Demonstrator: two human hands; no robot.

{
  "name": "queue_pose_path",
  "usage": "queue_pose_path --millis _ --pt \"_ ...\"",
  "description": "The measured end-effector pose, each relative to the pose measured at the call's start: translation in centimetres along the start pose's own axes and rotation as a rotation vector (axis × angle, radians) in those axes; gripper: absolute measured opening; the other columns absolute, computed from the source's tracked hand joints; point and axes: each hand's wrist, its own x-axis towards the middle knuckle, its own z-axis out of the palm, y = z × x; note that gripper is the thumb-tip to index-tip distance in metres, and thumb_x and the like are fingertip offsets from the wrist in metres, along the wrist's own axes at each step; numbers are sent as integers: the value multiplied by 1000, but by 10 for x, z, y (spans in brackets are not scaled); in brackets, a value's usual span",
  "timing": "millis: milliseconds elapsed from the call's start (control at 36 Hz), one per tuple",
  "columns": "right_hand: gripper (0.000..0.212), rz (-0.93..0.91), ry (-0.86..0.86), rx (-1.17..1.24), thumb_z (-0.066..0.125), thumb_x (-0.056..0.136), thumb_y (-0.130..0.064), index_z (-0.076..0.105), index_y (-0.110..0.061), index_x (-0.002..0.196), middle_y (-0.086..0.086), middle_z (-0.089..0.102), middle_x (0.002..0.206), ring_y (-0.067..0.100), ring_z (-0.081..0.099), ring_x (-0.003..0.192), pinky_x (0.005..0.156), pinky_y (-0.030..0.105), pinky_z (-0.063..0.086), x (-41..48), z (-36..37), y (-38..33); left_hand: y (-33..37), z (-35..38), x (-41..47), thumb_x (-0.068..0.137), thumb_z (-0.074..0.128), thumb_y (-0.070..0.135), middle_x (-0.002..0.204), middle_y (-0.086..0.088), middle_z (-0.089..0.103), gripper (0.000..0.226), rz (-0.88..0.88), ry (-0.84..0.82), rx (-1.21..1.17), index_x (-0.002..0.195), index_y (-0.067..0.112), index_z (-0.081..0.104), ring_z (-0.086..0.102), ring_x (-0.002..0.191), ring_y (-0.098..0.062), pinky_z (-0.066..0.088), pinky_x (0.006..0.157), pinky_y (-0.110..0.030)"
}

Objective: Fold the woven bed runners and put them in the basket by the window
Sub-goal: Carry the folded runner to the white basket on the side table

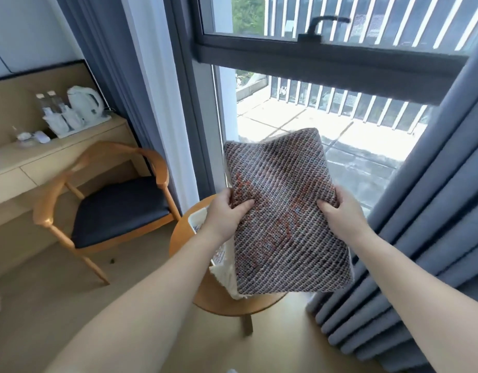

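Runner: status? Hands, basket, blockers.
Left hand and right hand grip folded runner. Held over white basket on round table. No blocker seen.

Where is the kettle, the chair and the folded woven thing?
kettle (pixel 84 105): head view, on its white body.
chair (pixel 116 208): head view, on its dark seat.
folded runner (pixel 283 224): head view, middle of its top face.

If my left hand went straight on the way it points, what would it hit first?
Past the runner it grips, the left hand would likely meet the window pane, though depth is unclear.
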Motion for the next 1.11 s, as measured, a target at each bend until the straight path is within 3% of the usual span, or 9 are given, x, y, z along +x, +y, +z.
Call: queue_pose_path --millis 167,389,528,639,889,944,1028,1111 --pt "31 19 58 11 59 94 -18 56 -17 124 -2 61 105 17 58 96 82 30 41 75 24 -4 -13 -7 88 86 69 27 113 3 64 30 -52 -18 19 113 24 54 62 105 -17 50 94 -41" --pt "31 77 31 6 62 90 -11 58 -12 121 8 65 107 23 60 95 85 32 45 170 52 18 -37 8 180 87 68 29 111 4 63 30 -156 -24 82 112 25 53 60 104 -16 49 95 -38" --pt "30 110 -45 14 64 89 -13 58 -14 119 11 67 108 30 64 99 92 47 50 230 70 23 -55 10 227 74 72 42 114 1 65 47 -274 82 49 114 25 56 62 105 -19 49 96 -48" --pt "32 106 -66 38 63 90 -14 57 -15 121 7 66 106 27 64 98 91 42 51 258 84 23 -59 7 250 87 67 29 116 0 63 39 -300 132 95 121 16 53 60 105 -19 48 96 -43" --pt "20 137 -257 -25 60 92 -18 54 -34 103 -4 65 100 19 64 90 82 42 53 234 148 58 -140 -10 202 91 60 33 121 7 59 33 -516 172 69 121 25 49 56 110 -16 45 98 -40" --pt "21 148 -307 -82 58 92 -24 56 -30 112 -6 64 100 19 64 90 77 39 53 220 168 70 -167 -16 182 94 56 31 123 6 58 31 -612 162 36 123 24 47 57 109 -17 49 93 -39" --pt "29 173 -376 -167 55 97 -20 54 -22 125 -6 60 100 10 59 79 60 24 42 201 197 91 -205 -18 154 96 53 29 121 3 58 28 -751 154 -1 123 25 45 60 101 -18 54 67 -31" --pt "41 233 -436 -246 52 99 -24 45 -21 139 2 59 117 10 53 71 57 28 41 186 218 113 -234 -15 136 95 54 26 119 -2 58 22 -825 214 49 115 20 48 57 105 -22 50 83 -35"
